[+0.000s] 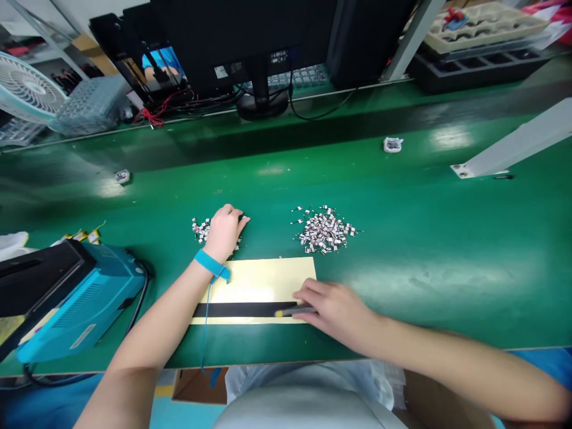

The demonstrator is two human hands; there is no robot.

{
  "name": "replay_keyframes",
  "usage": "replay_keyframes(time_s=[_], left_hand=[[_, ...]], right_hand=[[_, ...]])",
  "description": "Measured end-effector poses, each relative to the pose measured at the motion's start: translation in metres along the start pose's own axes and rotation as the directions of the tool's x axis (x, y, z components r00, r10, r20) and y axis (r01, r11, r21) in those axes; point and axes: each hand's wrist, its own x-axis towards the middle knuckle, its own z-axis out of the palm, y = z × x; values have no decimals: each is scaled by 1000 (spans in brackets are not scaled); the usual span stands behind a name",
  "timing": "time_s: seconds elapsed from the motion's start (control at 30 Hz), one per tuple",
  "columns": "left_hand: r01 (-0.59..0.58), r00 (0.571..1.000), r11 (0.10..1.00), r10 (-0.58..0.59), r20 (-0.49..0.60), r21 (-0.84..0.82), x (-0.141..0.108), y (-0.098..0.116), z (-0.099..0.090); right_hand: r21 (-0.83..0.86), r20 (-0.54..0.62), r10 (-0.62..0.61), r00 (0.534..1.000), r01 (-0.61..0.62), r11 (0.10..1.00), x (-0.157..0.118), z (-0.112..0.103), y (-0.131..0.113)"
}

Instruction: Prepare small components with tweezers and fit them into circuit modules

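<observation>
My left hand (226, 229), with a blue wrist strap (210, 264) and cord, reaches over a small pile of tiny white parts with dark leads (201, 229). Its thumb and fingertips are drawn together beside a small pale bit; whether they grip it is unclear. A slim grey tool with a yellow tip (290, 311) is held in my right hand (330, 307). The tip lies over a black strip (241, 310) that runs along a pale yellow sheet (263, 277). Beyond my right hand lies a larger pile of the same tiny parts (326, 231).
On the left stands a blue and black device (84, 298) with a cable. A monitor stand (263, 104) and a fan (33, 86) are at the back. A grey metal post (513, 140) rises on the right. Two small whitish containers (392, 144) sit farther back on the green bench (424, 238).
</observation>
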Motion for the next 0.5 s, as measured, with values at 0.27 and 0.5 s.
replay_keyframes(time_s=[0.27, 0.5], left_hand=[[-61, 993, 990, 47, -105, -128, -5, 15, -12], [77, 997, 635, -23, 80, -768, -18, 41, -29]], right_hand=[[-290, 78, -49, 996, 70, 955, -5, 9, -18], [-216, 202, 107, 973, -63, 974, 0, 3, -19]])
